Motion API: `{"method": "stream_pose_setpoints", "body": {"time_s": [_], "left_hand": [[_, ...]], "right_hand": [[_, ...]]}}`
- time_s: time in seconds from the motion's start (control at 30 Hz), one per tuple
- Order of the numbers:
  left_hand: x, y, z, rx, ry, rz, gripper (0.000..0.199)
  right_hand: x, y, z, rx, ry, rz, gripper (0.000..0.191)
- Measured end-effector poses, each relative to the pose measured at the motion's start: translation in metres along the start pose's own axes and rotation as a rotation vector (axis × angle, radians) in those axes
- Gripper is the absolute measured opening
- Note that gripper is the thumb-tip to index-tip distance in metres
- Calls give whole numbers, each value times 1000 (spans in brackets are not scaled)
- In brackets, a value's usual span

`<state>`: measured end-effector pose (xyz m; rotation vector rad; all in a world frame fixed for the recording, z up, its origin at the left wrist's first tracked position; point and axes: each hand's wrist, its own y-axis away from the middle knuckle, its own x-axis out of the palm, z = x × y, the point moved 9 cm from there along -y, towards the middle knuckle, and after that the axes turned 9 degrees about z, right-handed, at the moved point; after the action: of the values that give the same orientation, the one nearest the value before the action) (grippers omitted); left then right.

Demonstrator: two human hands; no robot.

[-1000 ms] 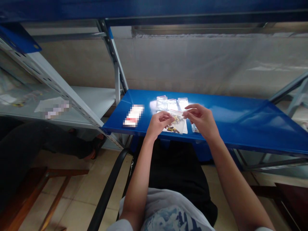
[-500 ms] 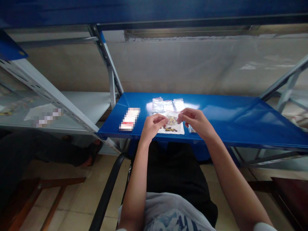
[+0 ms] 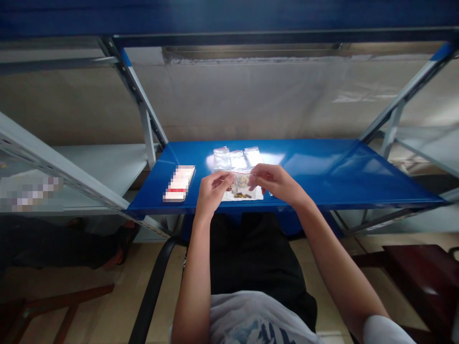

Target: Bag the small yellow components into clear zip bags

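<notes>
A clear zip bag point(image 3: 241, 180) with small yellowish pieces inside hangs between my hands, its reddish zip strip uppermost. My left hand point(image 3: 213, 190) pinches the bag's upper left corner. At the opposite corner my right hand point(image 3: 271, 180) grips it with thumb and fingers. Under the bag lies a white sheet point(image 3: 257, 195) near the table's front edge. Several dark and yellow capsule-like pieces point(image 3: 243, 195) rest on that sheet. Just beyond my hands, more clear zip bags point(image 3: 236, 158) lie side by side; their contents cannot be made out.
A blurred-out white and red flat item point(image 3: 180, 183) lies on the blue table point(image 3: 322, 177) to the left. Metal uprights point(image 3: 138, 88) frame the table, with a blue shelf point(image 3: 229, 19) overhead. Another person's leg and foot point(image 3: 122, 241) show at lower left.
My left hand has come to the bag's upper left corner, and the bag is now held at both sides. The camera view has swung slightly right.
</notes>
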<state>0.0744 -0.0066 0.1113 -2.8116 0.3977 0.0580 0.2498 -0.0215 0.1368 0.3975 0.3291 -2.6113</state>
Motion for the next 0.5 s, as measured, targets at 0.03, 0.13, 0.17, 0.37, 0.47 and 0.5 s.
{"method": "stream_pose_setpoints", "body": {"time_s": [0.03,0.13,0.17,0.37,0.47,0.5], "left_hand": [[0,0,0,5,3,-4,30],[-1,0,0,3,16,-23,28],[-1,0,1,-1,18,-25,28],[-2,0,-2,23,33,-30,25],[0,1,-5,60,18,-9,23],[1,1,-7,73,20,-11,22]], "right_hand": [[0,0,0,2,7,10,25],[0,1,2,-7,29,14,26],[0,2,3,-15,38,9,25],[-6,5,11,-72,98,-37,20],[-9,7,14,-85,133,-75,17],[-10,8,15,-84,137,-94,17]]}}
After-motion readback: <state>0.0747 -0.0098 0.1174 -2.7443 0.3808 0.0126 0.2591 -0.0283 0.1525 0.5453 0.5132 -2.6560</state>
